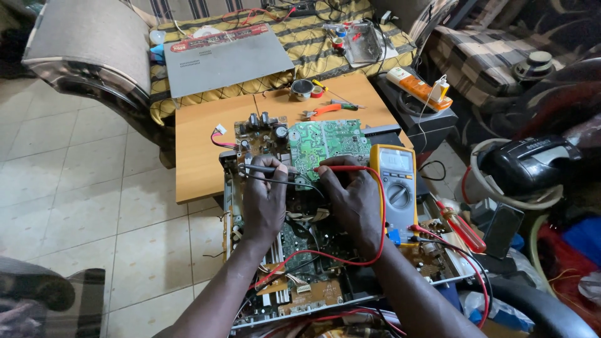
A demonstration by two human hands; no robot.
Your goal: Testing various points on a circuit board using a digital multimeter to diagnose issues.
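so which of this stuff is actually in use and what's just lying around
In use:
left hand with black probe
right hand with red probe
green circuit board
yellow multimeter

Lying about:
orange-handled pliers
tape rolls
grey cover panel
power strip
red screwdriver

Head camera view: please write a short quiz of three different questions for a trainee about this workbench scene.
1. True or false: the yellow handheld multimeter lies to the right of the green printed circuit board.
2. Which probe does the left hand hold? A. thin black probe B. thin red probe
3. Fill in: the orange-handled pliers lie on the ____ wooden table.

Key: 1 true; 2 A; 3 light brown. The right hand holds the red one.
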